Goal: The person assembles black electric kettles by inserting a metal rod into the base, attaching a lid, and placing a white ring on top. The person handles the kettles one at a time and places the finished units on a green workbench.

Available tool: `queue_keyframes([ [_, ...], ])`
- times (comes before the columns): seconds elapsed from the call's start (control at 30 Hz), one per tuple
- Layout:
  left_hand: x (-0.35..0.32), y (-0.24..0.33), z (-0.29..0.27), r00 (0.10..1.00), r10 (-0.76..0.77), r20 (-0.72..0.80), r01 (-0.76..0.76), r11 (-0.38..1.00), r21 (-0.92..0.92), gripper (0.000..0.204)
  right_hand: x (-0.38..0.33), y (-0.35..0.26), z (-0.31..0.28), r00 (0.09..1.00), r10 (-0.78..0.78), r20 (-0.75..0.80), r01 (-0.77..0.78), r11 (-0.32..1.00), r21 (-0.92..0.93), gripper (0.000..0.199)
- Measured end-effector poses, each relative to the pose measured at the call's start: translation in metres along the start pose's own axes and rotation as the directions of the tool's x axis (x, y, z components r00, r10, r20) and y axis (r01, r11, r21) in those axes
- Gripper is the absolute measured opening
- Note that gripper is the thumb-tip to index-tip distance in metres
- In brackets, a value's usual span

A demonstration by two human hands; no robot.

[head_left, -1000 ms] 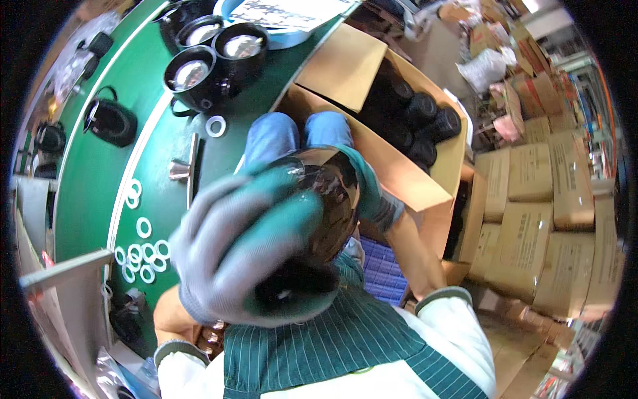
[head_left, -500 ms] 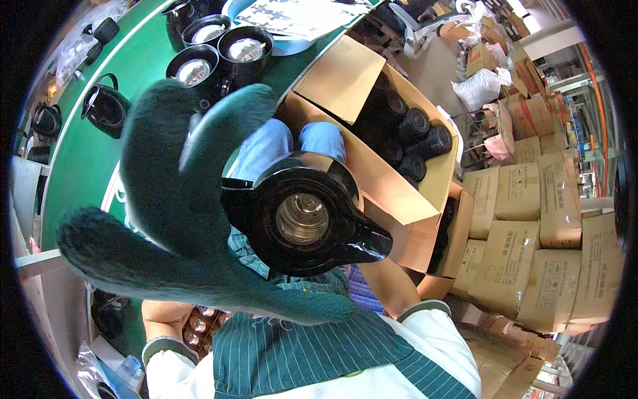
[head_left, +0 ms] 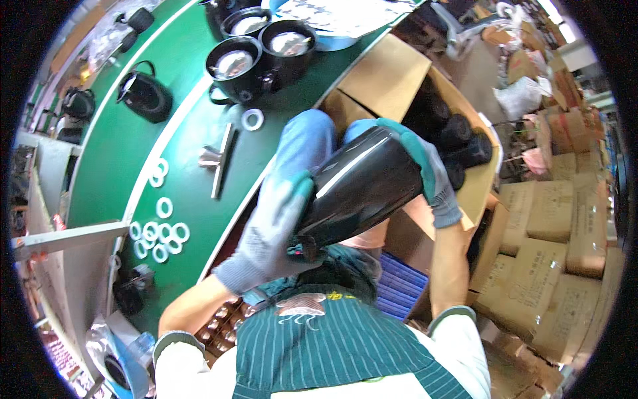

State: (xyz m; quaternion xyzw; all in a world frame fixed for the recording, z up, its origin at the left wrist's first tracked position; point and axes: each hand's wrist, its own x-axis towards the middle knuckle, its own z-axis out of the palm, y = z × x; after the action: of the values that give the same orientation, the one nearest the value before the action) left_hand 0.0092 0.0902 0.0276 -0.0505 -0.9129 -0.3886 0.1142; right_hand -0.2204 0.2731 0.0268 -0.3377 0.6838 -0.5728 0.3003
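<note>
A glossy black jug body [head_left: 362,189] lies tilted across my lap, its mouth end down by my striped apron. My left hand [head_left: 272,236], in a grey and teal glove, grips its lower end. My right hand [head_left: 428,169], gloved the same way, wraps over its upper end. Under the jug are my blue-jeaned knees [head_left: 309,143]. An open cardboard box [head_left: 399,80] with several black jugs [head_left: 465,143] standing in it sits just beyond my right hand.
A green worktable [head_left: 126,146] curves along my left, carrying several white rubber rings [head_left: 159,229], a metal tool [head_left: 219,159], black jug bodies [head_left: 236,63] and lids [head_left: 143,96]. Sealed cartons [head_left: 558,233] are stacked at right. A blue crate [head_left: 399,286] sits below the jug.
The jug has turned from mouth-up toward me to lying tilted on its side. My left hand dropped from in front of the camera to grip its lower end.
</note>
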Motion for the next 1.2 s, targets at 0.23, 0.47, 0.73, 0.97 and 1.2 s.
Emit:
queue_keyframes([
  [0.23, -0.026, -0.092, 0.013, 0.908, -0.043, -0.416, 0.136, 0.971, 0.195, 0.035, -0.016, 0.021, 0.069, 0.954, -0.262, -0.144, 0.024, 0.545, -0.838, 0.059],
  [0.47, -0.024, -0.207, 0.020, 0.770, -0.452, -0.451, 0.598, 0.265, 0.756, 0.084, -0.005, 0.057, 0.048, 0.971, -0.036, -0.236, 0.121, 0.926, 0.357, 0.093],
  [0.73, -0.051, -0.224, -0.055, 0.500, -0.755, -0.424, 0.804, 0.587, -0.096, 0.046, -0.007, 0.036, 0.050, 0.948, 0.146, -0.284, 0.053, 0.805, 0.591, 0.105],
  [0.97, 0.077, -0.047, -0.073, 0.926, -0.356, 0.127, 0.377, 0.893, -0.245, 0.061, 0.007, 0.018, 0.064, 0.931, 0.301, -0.205, 0.014, 0.533, 0.846, 0.094],
  [1.2, 0.114, -0.001, -0.055, 0.886, -0.278, 0.371, 0.182, 0.945, 0.273, 0.058, 0.018, 0.056, 0.045, 0.971, 0.105, -0.214, 0.094, 0.658, 0.747, 0.057],
])
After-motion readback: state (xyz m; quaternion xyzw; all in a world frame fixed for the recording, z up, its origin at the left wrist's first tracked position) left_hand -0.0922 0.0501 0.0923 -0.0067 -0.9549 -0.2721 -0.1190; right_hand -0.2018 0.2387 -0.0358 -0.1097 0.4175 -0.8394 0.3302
